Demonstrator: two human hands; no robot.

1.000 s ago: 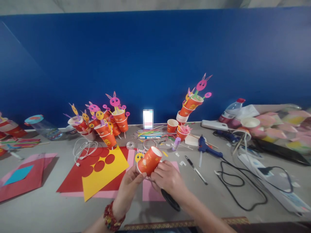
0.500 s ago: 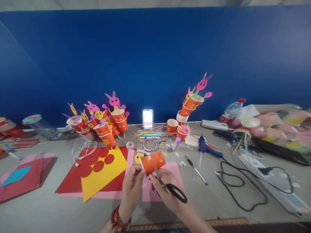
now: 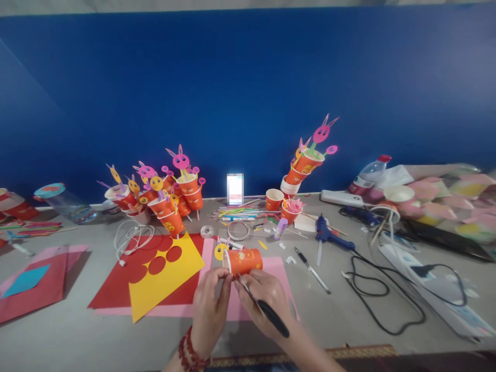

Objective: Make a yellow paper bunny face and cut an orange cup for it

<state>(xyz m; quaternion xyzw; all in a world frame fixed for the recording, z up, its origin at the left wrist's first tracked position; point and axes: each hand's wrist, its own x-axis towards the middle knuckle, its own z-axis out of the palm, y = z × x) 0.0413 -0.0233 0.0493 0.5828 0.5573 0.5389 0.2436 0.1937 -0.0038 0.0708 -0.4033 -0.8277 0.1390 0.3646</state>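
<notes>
An orange paper cup (image 3: pixel 246 260) with a printed pattern lies on its side in front of me, its mouth facing left. My left hand (image 3: pixel 210 297) pinches the cup at its rim. In my right hand (image 3: pixel 268 298) are scissors (image 3: pixel 274 319) with black handles. Their blades point up and left to the near side of the cup, by the rim; the tips are partly hidden, and I cannot tell whether they pierce it. Just behind the cup is a yellow paper face (image 3: pixel 220 252). Pink paper (image 3: pixel 284 274) lies beneath my hands.
Yellow paper (image 3: pixel 166 284) with round cut-outs covers red paper (image 3: pixel 112 279) on the left. Cup figures (image 3: pixel 189 188) stand at the back. To the right are a pen (image 3: pixel 313 271), a blue glue gun (image 3: pixel 329 236), and a power strip (image 3: pixel 437 289) with cables.
The cup has turned more level and moved slightly down. The scissors have rotated, so their handles now show edge-on. Both hands stay close together at the cup.
</notes>
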